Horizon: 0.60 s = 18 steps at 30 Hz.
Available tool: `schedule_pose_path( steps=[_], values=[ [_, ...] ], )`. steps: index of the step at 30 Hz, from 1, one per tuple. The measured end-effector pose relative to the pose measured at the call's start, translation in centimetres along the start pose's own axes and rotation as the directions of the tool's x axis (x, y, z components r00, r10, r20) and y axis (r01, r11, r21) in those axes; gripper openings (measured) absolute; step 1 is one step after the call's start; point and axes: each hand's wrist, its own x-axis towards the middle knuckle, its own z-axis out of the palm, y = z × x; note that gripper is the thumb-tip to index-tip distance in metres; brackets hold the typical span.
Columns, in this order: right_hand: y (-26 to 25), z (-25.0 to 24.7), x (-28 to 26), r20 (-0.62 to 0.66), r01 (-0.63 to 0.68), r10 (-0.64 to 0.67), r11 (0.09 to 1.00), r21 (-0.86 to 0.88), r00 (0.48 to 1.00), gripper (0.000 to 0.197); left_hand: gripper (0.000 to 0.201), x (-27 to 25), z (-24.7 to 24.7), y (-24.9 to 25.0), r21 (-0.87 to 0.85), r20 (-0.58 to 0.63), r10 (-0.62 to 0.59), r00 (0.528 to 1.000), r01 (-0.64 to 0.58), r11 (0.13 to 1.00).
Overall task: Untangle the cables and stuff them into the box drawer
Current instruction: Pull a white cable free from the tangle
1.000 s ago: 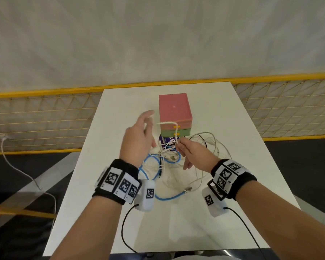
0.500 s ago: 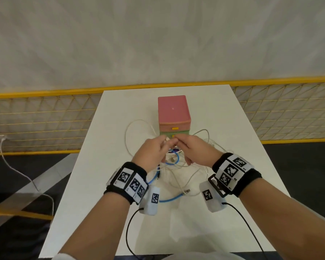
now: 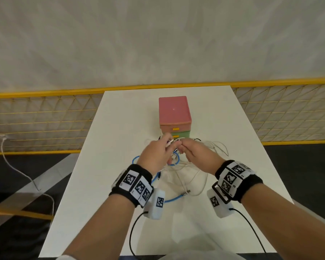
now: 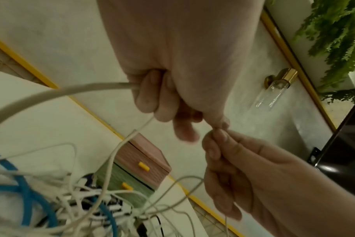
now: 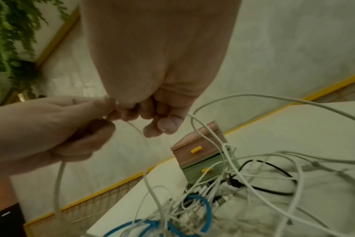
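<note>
1. White thin charging cable [image 4: 109,162]: pinched between both hands, running down from the grip into the tangled cable heap [image 3: 178,166] directly below.
2. Left hand [image 3: 156,154] and right hand [image 3: 197,154] clamp it, fingertips touching.
3. Just beyond the grip: the pink-and-green plastic drawer box [image 3: 174,117], drawers shut.

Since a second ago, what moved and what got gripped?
The left hand came in from its raised, open pose to meet the right hand over the cable tangle, and now grips a white cable. The right hand pinches a thin white cable. The drawer box stayed put, drawers shut.
</note>
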Motion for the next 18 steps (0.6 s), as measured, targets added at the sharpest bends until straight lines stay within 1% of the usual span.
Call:
schedule_pose_path(
  steps=[1,2,3,4,5,6,7,8,9,10,11,12,13,14,15,16,17,18],
  values=[
    [0.3,0.0,-0.1,0.0,-0.01,0.01,1.0,-0.002,1.0,0.021,0.031,0.0,-0.1,-0.1,0.027,-0.039,0.029,0.999,-0.028,0.999],
    [0.8,-0.1,-0.3,0.003,-0.045,0.045,0.999,0.002,0.999,0.021,0.031,0.1,-0.6,-0.2,0.071,-0.108,0.068,0.992,-0.06,0.996],
    [1.5,-0.2,-0.6,0.007,-0.091,0.091,0.996,0.005,0.996,0.022,0.029,0.1,-1.5,-0.3,0.116,-0.2,0.099,0.975,-0.077,0.99],
    [2.2,-0.2,-1.0,0.01,-0.138,0.138,0.99,0.012,0.99,0.023,0.028,0.1,-2.6,-0.6,0.138,-0.31,0.118,0.943,-0.078,0.987],
    [2.9,-0.2,-1.4,0.013,-0.182,0.182,0.983,0.021,0.983,0.024,0.029,0.3,-3.8,-0.9,0.132,-0.42,0.112,0.901,-0.061,0.989],
    [3.4,-0.1,-1.7,0.015,-0.219,0.218,0.975,0.034,0.976,0.025,0.03,0.4,-4.9,-1.2,0.112,-0.503,0.093,0.859,-0.041,0.993],
    [3.5,-0.1,-1.9,0.016,-0.243,0.243,0.969,0.037,0.97,0.025,0.03,0.4,-5.6,-1.4,0.1,-0.55,0.075,0.832,-0.023,0.995],
    [3.6,0.2,-1.9,0.013,-0.252,0.252,0.967,0.032,0.968,0.025,0.026,0.5,-5.9,-1.5,0.097,-0.565,0.066,0.823,-0.013,0.995],
    [3.5,0.4,-1.7,0.009,-0.245,0.245,0.969,0.022,0.969,0.026,0.021,0.5,-5.7,-1.4,0.102,-0.547,0.065,0.835,-0.01,0.995],
    [3.1,0.6,-1.4,0.001,-0.228,0.228,0.974,0.011,0.974,0.026,0.02,0.5,-5.1,-1.0,0.112,-0.494,0.073,0.867,-0.02,0.994],
    [2.6,0.7,-1.1,-0.01,-0.209,0.209,0.978,0.003,0.978,0.026,0.027,0.6,-4.1,-0.6,0.135,-0.406,0.093,0.909,-0.041,0.99],
    [2.0,0.7,-0.8,-0.021,-0.181,0.181,0.983,0.002,0.983,0.024,0.035,0.5,-2.9,-0.1,0.155,-0.294,0.107,0.95,-0.063,0.986],
    [1.3,0.7,-0.5,-0.034,-0.145,0.145,0.989,-0.003,0.989,0.021,0.039,0.4,-1.7,0.5,0.177,-0.18,0.107,0.978,-0.075,0.981],
    [0.7,0.6,-0.3,-0.046,-0.109,0.109,0.994,-0.006,0.993,0.018,0.039,0.3,-0.5,0.9,0.195,-0.088,0.102,0.991,-0.084,0.977],
    [0.2,0.4,-0.1,-0.051,-0.081,0.08,0.997,-0.01,0.995,0.017,0.037,0.3,0.3,1.1,0.213,-0.044,0.093,0.995,-0.081,0.974],
    [0.1,0.2,-0.1,-0.046,-0.067,0.066,0.998,-0.015,0.997,0.017,0.035,0.4,0.5,1.1,0.22,-0.047,0.086,0.995,-0.073,0.973],
    [0.3,0.1,-0.3,-0.034,-0.084,0.083,0.996,-0.019,0.996,0.02,0.034,0.5,0.0,1.0,0.229,-0.084,0.078,0.993,-0.057,0.972],
    [0.9,-0.1,-0.6,-0.028,-0.135,0.134,0.991,-0.015,0.991,0.023,0.033,0.7,-1.0,0.8,0.234,-0.143,0.075,0.987,-0.04,0.971]
  ],
)
